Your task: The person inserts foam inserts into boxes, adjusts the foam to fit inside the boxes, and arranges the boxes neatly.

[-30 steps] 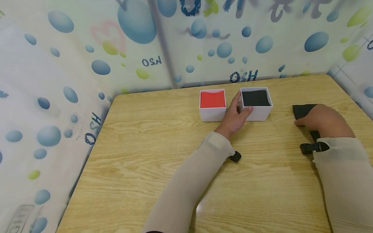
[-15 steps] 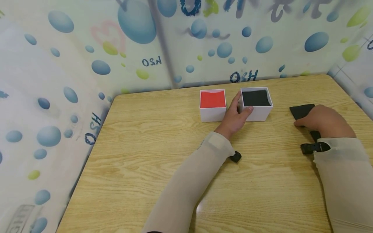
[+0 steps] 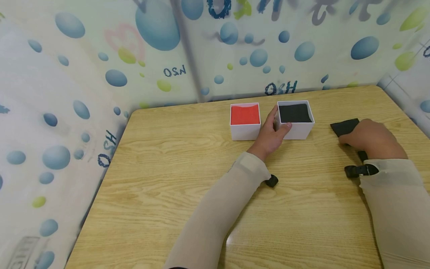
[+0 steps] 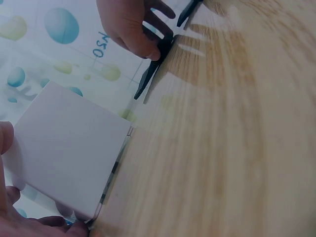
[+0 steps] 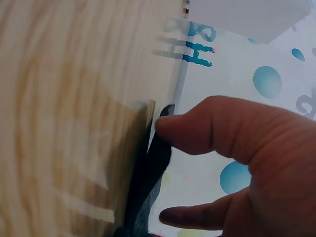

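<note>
My left hand (image 3: pixel 268 138) grips the left side of a white open box (image 3: pixel 297 130), its thumb over the front rim. Inside that box lies a folded black piece of cloth (image 3: pixel 295 113). Off to the right, my right hand (image 3: pixel 374 139) pinches a flat black piece of cloth (image 3: pixel 344 127) low over the table. The right wrist view shows the thumb (image 5: pixel 185 132) on this black cloth (image 5: pixel 153 173), which is bent and partly raised. Most of the right fingers are hidden from the head view.
A second white box (image 3: pixel 245 132) with folded red cloth (image 3: pixel 245 114) in it stands left of my left hand. Both boxes sit near the back edge of the wooden table (image 3: pixel 168 168). Behind the table hangs a bubble-patterned curtain (image 3: pixel 208 48).
The black cloth in my right hand has turned and shifted slightly left and away from me, its far corner swinging left. My left hand and both boxes have stayed put.
</note>
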Motion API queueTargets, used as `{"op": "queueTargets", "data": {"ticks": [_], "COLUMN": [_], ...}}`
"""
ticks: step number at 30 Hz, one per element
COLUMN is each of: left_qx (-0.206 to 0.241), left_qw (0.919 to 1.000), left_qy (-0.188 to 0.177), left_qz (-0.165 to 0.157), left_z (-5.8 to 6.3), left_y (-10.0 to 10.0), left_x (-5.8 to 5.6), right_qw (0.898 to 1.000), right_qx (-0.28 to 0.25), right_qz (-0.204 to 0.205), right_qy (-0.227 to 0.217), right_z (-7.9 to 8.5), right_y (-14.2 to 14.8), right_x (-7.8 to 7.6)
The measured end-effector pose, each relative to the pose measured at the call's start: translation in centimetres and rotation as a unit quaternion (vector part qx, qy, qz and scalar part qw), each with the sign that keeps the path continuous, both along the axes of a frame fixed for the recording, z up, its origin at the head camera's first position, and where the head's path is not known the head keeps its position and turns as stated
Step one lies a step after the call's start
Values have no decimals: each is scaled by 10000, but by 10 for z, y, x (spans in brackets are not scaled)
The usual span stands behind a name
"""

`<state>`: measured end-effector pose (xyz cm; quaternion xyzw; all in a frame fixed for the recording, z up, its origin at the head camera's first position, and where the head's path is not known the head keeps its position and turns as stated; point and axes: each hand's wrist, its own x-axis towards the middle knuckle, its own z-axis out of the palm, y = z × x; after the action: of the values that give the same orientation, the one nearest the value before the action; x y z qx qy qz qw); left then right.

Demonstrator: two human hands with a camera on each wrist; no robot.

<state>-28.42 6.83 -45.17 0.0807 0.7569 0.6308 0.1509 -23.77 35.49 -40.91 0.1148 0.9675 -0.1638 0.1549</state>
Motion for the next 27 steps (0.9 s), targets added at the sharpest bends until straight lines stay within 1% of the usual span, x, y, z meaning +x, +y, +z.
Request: {"op": "queueTargets", "data": {"ticks": [7,11,16,18,21,23,27], "left_qx": [-18,-17,-12,-13,-17,-14,1], "left_qw": [10000,10000,10000,10000,10000,10000,10000], "left_qy": [1,20,26,27,29,33,22], "left_qz": [6,-3,-2,-2,-2,-7,-13], "left_z": [0,0,0,0,0,0,0], "left_y": [0,0,0,0,-1,-1,-1], "left_x": [0,0,1,1,1,0,0], "right_qw": [9997,9997,9987,9980,9964,9941,9852], "right_qx": [-73,-79,-78,-108,-352,-580,-1025], "right_qz": [-200,-73,191,205,80,-83,-396], "right_qy": [95,237,457,583,761,913,1315], "right_z": [0,0,-1,-2,-2,-2,-1], "right_y": [-5,-6,-5,-5,-7,-8,-12], "right_x": [-1,-3,-6,-7,-9,-10,-10]}}
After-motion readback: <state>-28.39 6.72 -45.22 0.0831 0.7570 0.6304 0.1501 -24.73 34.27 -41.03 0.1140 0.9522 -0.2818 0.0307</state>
